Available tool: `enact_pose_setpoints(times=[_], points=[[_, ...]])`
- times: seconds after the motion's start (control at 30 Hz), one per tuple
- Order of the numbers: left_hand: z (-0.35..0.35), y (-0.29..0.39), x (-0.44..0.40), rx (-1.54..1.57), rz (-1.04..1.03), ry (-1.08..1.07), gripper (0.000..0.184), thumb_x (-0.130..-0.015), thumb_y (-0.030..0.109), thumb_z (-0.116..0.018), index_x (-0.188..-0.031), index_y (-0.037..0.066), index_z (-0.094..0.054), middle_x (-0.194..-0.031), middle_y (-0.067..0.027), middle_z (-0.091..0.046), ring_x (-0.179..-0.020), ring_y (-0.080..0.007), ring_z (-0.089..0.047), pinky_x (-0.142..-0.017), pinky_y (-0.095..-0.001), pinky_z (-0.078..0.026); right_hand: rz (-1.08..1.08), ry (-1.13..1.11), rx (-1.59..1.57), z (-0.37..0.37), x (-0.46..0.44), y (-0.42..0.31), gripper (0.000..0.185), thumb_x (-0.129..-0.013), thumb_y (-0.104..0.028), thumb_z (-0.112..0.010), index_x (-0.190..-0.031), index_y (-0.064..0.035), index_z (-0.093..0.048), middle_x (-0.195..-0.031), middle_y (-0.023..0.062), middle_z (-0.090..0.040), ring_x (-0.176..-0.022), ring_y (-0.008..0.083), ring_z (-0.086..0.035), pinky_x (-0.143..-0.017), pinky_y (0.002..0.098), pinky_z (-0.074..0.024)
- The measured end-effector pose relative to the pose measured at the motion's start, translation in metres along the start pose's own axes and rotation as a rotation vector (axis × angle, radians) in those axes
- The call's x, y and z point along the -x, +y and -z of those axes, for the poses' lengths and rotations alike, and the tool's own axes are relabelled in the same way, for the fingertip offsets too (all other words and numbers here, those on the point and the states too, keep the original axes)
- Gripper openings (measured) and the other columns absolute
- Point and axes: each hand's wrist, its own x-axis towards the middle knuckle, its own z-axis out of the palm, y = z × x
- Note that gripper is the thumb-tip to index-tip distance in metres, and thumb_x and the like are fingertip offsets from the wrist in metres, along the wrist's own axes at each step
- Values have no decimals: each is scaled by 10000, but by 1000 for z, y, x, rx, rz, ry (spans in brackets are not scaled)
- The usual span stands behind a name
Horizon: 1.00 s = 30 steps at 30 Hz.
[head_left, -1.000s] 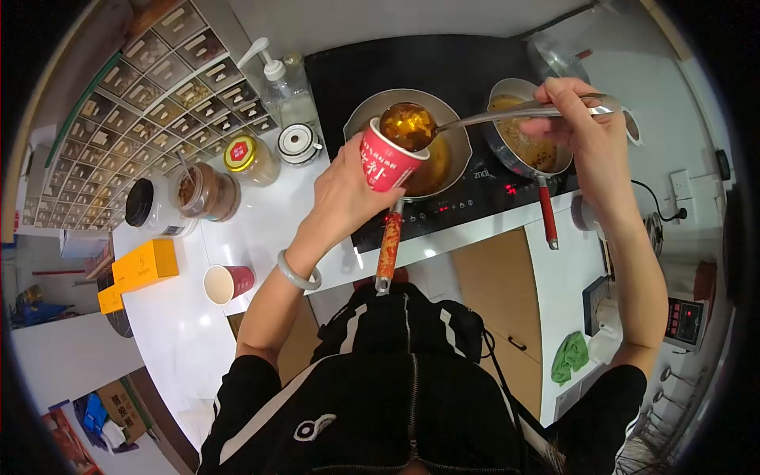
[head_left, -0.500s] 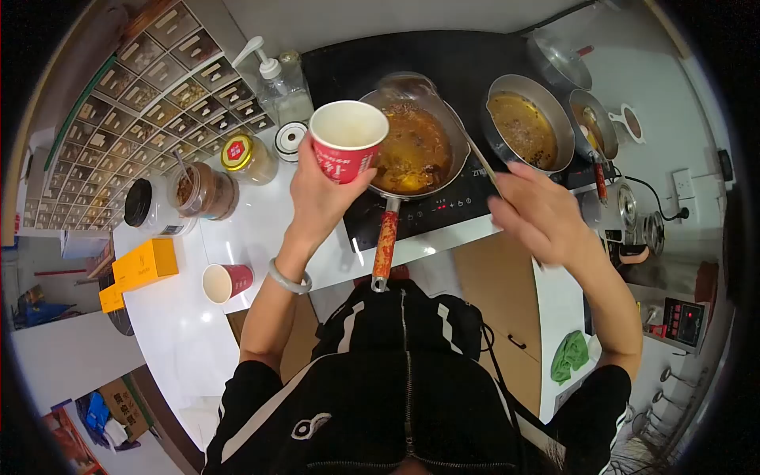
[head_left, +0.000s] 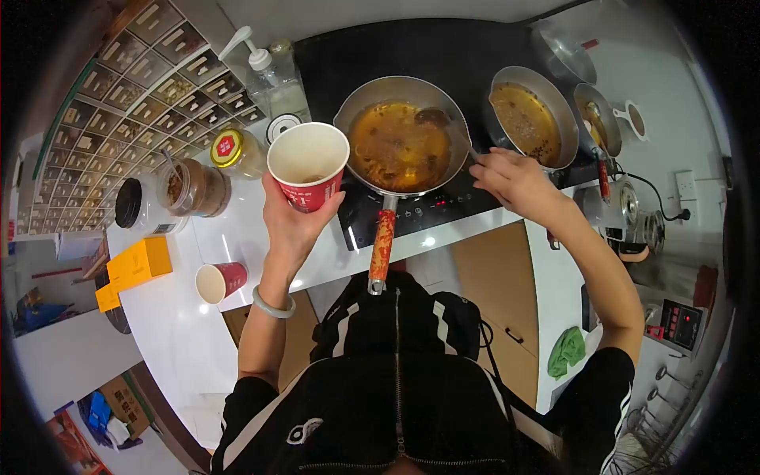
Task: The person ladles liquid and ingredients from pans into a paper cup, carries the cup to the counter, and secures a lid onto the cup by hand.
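Wrapped round a red paper cup [head_left: 321, 192], my left hand [head_left: 291, 226] holds it upright, left of the near pan. Some liquid shows at the bottom of the cup. My right hand [head_left: 518, 184] is closed on the handle of a ladle [head_left: 432, 118], whose bowl rests in the brown-orange liquid of the pan [head_left: 402, 146]. That pan stands on the black cooktop [head_left: 380, 49], its red-orange handle [head_left: 382, 245] pointing toward me.
A second pan of liquid [head_left: 529, 119] and a smaller pan [head_left: 596, 119] stand to the right. Left are a pump bottle [head_left: 277, 83], jars [head_left: 202, 188], another paper cup [head_left: 221, 282], an orange box [head_left: 139, 264] and a drawer rack [head_left: 131, 103].
The ladle has gone from over the cup down into the near pan. My left hand has carried the cup leftward, away from the pan. My right hand has moved lower and left.
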Motion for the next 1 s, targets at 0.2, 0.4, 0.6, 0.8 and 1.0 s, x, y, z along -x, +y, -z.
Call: enact_pose_setpoints(times=[0.2,0.4,0.6,0.8,1.0], points=[[-4,0,0,43,4,-25,832,-644,230,-835,-1272,10,-335,-1154,-161,-578,-1036,-261,-598,-872,-350,-488,-453,74,-465,23,3,-1,148,-841,-132,-637,-928,-13,-621,-834,92,-606,-765,215,-637,-671,316,-514],[1,3,5,22,17,-57,817,-647,223,-830,-1274,16,-349,-1174,-166,-563,-1048,-263,-591,-871,-349,-485,-1018,294,-1119,-5,3,15,260,-919,-211,-574,-955,43,-612,-942,101,-629,-760,209,-668,-720,276,-552],[10,-9,10,-61,19,-66,877,-633,246,-832,-1315,11,-332,-1182,-175,-558,-1060,-284,-587,-877,-366,-485,-1113,502,-1385,-31,-4,7,242,-896,-227,-593,-946,10,-604,-924,114,-645,-722,211,-680,-625,301,-572],[8,-10,12,-214,51,-162,897,-625,284,-823,-1327,18,-331,-1197,-178,-549,-1080,-308,-576,-897,-378,-478,-1083,522,-1238,16,-29,3,246,-891,-233,-597,-937,9,-606,-907,100,-646,-713,196,-675,-606,265,-553],[-6,12,-1,-326,48,-323,861,-642,306,-780,-1327,26,-341,-1219,-169,-514,-1099,-308,-546,-886,-389,-461,-1008,569,-1104,78,-49,0,256,-888,-244,-599,-937,7,-613,-884,84,-644,-663,169,-668,-579,228,-531]])
